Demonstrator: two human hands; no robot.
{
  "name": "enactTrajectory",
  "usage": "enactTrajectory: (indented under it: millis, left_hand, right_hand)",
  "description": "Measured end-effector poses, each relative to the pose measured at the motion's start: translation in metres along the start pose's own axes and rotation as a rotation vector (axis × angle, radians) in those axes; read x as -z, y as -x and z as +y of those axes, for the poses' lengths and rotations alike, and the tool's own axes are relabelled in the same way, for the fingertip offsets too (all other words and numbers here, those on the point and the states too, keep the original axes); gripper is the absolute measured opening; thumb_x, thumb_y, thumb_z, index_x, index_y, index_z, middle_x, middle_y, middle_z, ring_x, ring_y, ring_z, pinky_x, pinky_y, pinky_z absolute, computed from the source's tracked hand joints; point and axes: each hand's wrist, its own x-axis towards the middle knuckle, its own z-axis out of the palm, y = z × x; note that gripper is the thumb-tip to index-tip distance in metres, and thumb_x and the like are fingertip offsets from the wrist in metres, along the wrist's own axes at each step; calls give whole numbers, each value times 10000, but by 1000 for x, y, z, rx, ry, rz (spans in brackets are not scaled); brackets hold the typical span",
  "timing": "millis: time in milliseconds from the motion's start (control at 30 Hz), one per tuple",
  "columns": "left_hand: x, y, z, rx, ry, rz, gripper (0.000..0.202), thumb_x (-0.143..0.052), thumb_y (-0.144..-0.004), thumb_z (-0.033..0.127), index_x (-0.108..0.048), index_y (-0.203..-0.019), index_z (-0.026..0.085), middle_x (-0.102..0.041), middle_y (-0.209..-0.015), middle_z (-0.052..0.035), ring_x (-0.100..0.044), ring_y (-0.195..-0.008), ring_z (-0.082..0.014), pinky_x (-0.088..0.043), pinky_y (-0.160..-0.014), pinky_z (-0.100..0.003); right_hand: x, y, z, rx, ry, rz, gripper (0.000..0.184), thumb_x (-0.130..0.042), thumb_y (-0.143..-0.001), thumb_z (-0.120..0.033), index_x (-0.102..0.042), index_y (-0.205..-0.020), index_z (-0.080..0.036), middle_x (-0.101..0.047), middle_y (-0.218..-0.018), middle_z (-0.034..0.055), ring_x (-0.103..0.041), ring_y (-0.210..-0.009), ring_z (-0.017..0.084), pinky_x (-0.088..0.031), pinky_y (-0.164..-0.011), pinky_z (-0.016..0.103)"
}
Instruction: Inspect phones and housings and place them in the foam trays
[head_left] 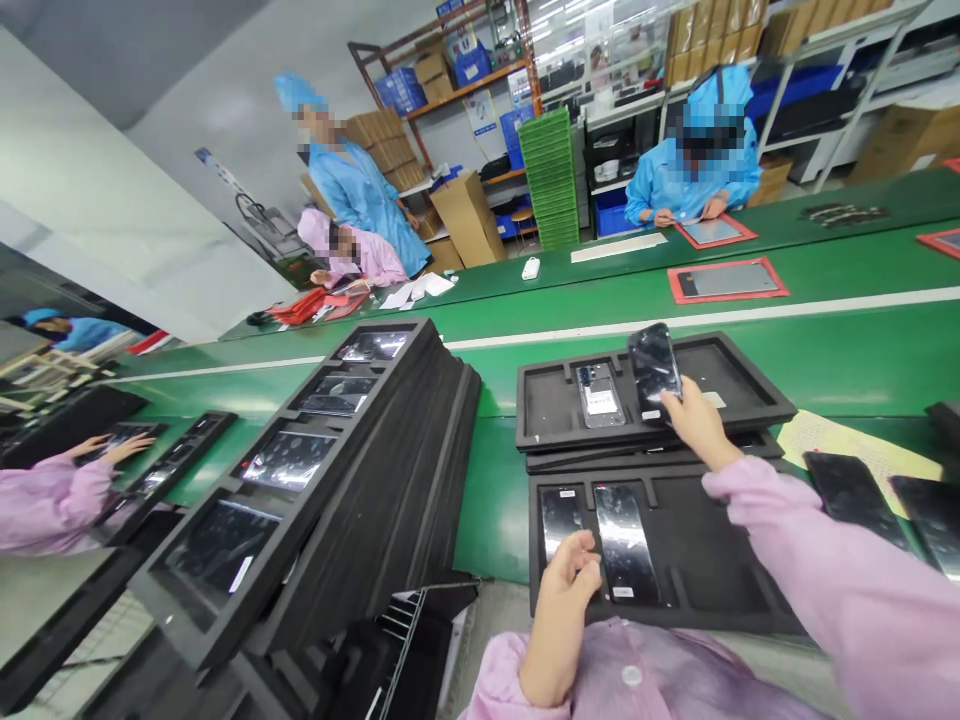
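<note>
My right hand [699,425] grips a dark smartphone [651,365] by its lower right edge, tilted above the far foam tray [720,375]. In that tray lies another phone [598,395], its camera and a white label facing up. Loosely curled, my left hand [570,580] hovers at the near foam tray [720,550], in front of a glossy phone [561,515] whose lower part it hides. The left thumb stands apart from the fingers, with nothing visible between them. Beside it lies a second glossy phone [626,540] with a small white label.
A tall stack of black foam trays [375,480] stands to my left, phones in its top tray. Dark phones [855,495] and a yellow sheet [855,445] lie at right. Across the green bench [525,370], co-workers sit near red-framed pads [727,282]. Another person's hands [112,448] work at far left.
</note>
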Motion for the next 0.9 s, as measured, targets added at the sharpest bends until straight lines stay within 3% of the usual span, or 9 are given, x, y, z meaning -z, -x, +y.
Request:
enactTrajectory:
  millis: [67, 167, 300, 433, 500, 567, 667, 800, 900]
  left_hand:
    - [7, 3, -4, 40, 1, 51, 405, -750, -631, 450, -676, -910, 166, -630, -965, -83, -557, -876, -191, -443, -736, -273]
    - [16, 5, -7, 67, 35, 138, 400, -769, -596, 444, -682, -867, 163, -636, -942, -80, -562, -852, -185, -443, -711, -262]
    - [19, 6, -8, 89, 51, 220, 375, -780, -563, 415, -683, -817, 158, -639, -899, -77, -569, -825, -188, -439, -683, -261]
    - [19, 4, -7, 91, 54, 208, 330, -770, -589, 372, -681, -829, 163, -632, -931, -76, -571, -838, -183, -445, -704, -266]
    - [21, 4, -7, 91, 62, 206, 336, -774, -586, 371, -680, -831, 161, -630, -938, -78, -573, -839, -184, -447, -703, -267]
    - [23, 4, -7, 89, 71, 201, 341, -773, -586, 373, -679, -835, 159, -629, -938, -77, -573, -839, -181, -445, -703, -265]
    - [25, 6, -7, 91, 66, 203, 346, -767, -582, 378, -675, -830, 155, -629, -931, -76, -568, -840, -184, -439, -698, -268]
    - [24, 7, -9, 103, 30, 194, 352, -754, -569, 382, -665, -817, 148, -625, -900, -73, -556, -831, -188, -429, -689, -275]
    - [23, 5, -14, 73, -33, 182, 353, -709, -591, 406, -651, -826, 150, -613, -855, -58, -552, -792, -179, -421, -681, -281]
  right_hand:
    - [1, -30, 6, -39, 95, -3, 391, -391, -915, -237, -413, -1270, -73, -584, -1106, 166, -549, -1047, 268, -391, -905, 432]
    - [-3, -47, 13, -45, 218, -61, 318, -485, -902, -292, -523, -1166, -120, -606, -1019, 93, -562, -970, 230, -389, -890, 434]
    - [-8, -40, 14, 22, 337, -69, 291, -500, -879, -312, -600, -1065, -111, -580, -1088, 173, -463, -1091, 326, -331, -886, 472]
    - [-8, -13, 6, 94, 377, -12, 367, -464, -885, -261, -520, -1211, -102, -385, -1359, 217, -316, -1237, 371, -283, -937, 476]
    - [-13, 11, 5, 117, 363, -67, 334, -396, -922, -275, -528, -1182, -113, -504, -1249, 194, -436, -1165, 317, -346, -901, 410]
    - [-26, 41, 9, 109, 347, -189, 303, -381, -935, -329, -590, -1041, -137, -639, -979, 144, -587, -948, 271, -419, -780, 354]
    - [-59, 89, 20, 45, 353, -373, 284, -590, -824, -367, -622, -924, -104, -662, -769, 152, -638, -782, 312, -446, -673, 370]
    - [-99, 124, 34, -4, 293, -415, 515, -707, -707, -219, -523, -1153, -37, -617, -1061, 260, -567, -1046, 368, -432, -807, 413]
    - [-110, 125, 39, -64, 169, -437, 389, -627, -765, -175, -528, -1121, -57, -626, -1067, 224, -605, -1000, 307, -451, -802, 385]
